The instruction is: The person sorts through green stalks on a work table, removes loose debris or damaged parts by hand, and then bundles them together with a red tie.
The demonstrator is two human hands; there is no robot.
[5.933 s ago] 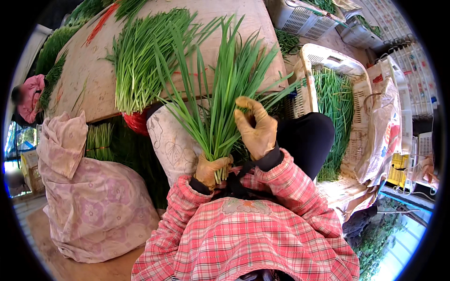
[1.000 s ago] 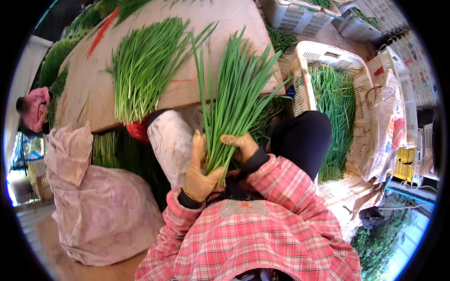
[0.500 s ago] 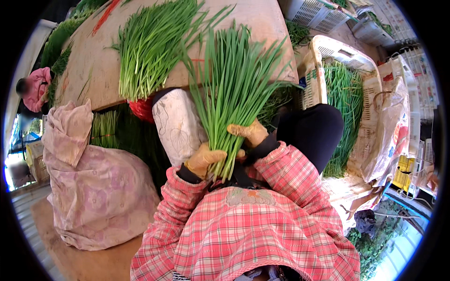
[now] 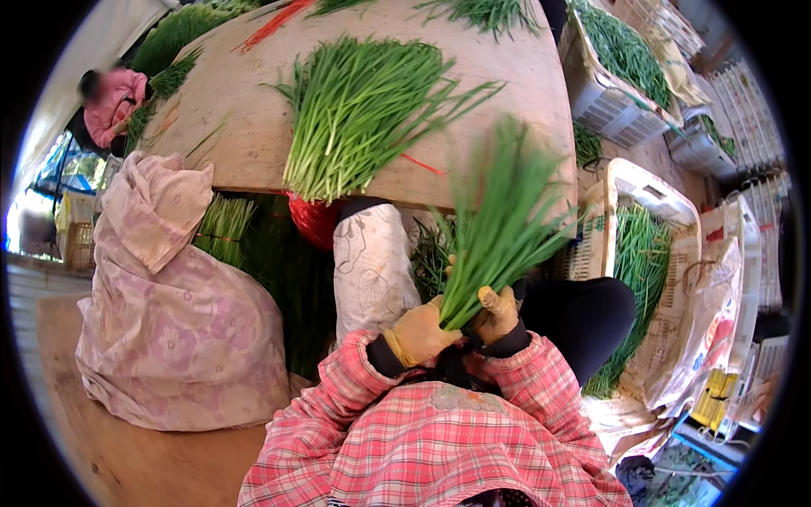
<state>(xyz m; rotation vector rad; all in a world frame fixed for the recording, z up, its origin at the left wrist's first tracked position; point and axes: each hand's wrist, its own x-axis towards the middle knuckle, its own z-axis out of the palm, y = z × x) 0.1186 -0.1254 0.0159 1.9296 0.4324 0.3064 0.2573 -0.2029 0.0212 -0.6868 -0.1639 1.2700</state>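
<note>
A bunch of garlic chives (image 4: 498, 228) stands tilted up and to the right over my lap, its leaf tips smeared by motion. My left hand (image 4: 420, 332), in a yellowish glove, is closed round the cut ends. On the other side of the stems, my right hand (image 4: 497, 316), gloved alike, also holds them, thumb raised and fingers partly hidden. On the wooden table (image 4: 245, 110) in front lies a larger pile of garlic chives (image 4: 359, 118), pale stem ends toward me.
To my right stands a white plastic crate (image 4: 625, 182) of greens, with another crate (image 4: 612, 101) beyond. A flowered cloth (image 4: 186, 338) covers something at my left. Red ties (image 4: 274, 24) lie on the table. A person in pink (image 4: 114, 106) sits far left.
My view has shifted, so the table and crates sit lower and further right. The held bunch has swung more to the right; both hands stay on its stems.
</note>
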